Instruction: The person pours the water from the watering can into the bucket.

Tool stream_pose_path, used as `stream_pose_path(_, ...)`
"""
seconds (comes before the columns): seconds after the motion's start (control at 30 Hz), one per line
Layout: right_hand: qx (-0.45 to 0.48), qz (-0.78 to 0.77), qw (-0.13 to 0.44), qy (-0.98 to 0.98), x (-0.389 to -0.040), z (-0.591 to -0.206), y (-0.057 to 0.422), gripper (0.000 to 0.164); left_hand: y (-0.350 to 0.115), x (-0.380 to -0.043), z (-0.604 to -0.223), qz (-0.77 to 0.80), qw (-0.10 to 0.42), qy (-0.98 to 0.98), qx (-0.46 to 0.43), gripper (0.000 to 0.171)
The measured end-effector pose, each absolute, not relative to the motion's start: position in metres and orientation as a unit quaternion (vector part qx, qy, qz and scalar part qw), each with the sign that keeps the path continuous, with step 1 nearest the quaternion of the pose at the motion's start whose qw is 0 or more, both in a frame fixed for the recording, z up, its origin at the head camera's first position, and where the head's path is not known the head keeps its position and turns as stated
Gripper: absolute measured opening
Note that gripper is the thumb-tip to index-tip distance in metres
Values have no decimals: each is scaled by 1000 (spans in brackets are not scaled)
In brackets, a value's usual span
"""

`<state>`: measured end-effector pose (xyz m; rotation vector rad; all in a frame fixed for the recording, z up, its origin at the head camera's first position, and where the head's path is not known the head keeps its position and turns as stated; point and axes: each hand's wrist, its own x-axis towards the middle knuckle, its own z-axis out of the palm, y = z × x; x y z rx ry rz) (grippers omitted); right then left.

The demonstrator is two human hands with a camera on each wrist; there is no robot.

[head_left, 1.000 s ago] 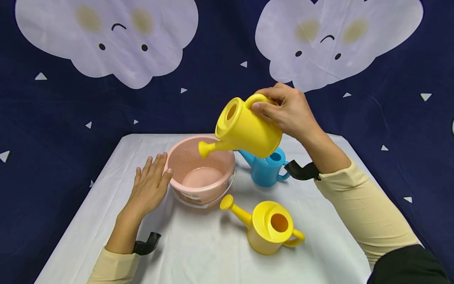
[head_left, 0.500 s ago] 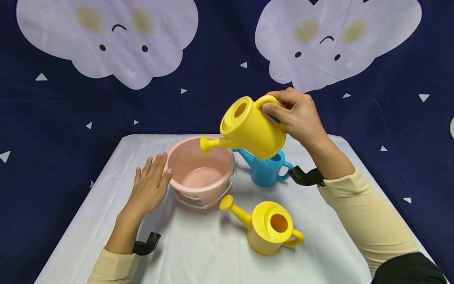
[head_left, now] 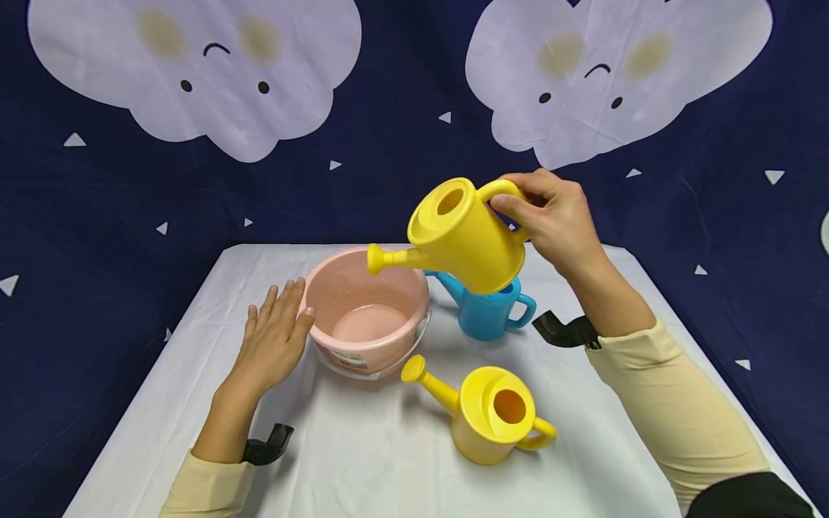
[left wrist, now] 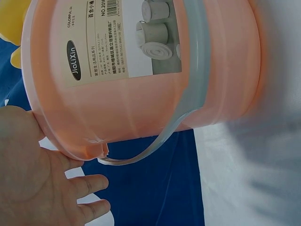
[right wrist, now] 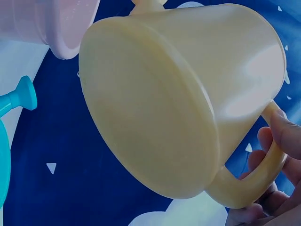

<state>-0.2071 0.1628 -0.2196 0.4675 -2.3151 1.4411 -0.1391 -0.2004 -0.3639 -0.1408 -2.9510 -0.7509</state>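
Note:
My right hand [head_left: 553,216] grips the handle of a yellow watering can [head_left: 469,241], which hangs tilted in the air. Its spout head points left, over the right part of a pink bucket [head_left: 365,345]. Drops and a little clear liquid show inside the bucket. With its fingers straight, my left hand [head_left: 272,342] rests against the bucket's left rim; in the left wrist view the fingers [left wrist: 89,186] extend past the rim. The right wrist view shows the can's flat base [right wrist: 146,113] and my fingers through its handle.
A blue watering can [head_left: 486,316] stands right of the bucket, partly behind the raised can. Nearer, a second yellow watering can [head_left: 486,424] stands upright, its spout toward the bucket. A white cloth [head_left: 363,460] covers the table; a dark blue cloud-print curtain [head_left: 401,86] hangs behind.
My right hand has moved right and slightly down with the yellow watering can, whose tilt has lessened a little. The left hand, the bucket and the other cans have stayed put.

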Motion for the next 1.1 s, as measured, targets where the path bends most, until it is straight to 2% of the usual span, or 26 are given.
stream_pose_path(0.53, 130, 547, 172, -809, -199, -234, 173, 32, -202, -138, -364, -245, 46, -967, -47, 61)
stream_pose_path(1.1, 100, 594, 181, -778, -192, -254, 184, 33, -202, -139, -364, -245, 45, -967, -46, 61)
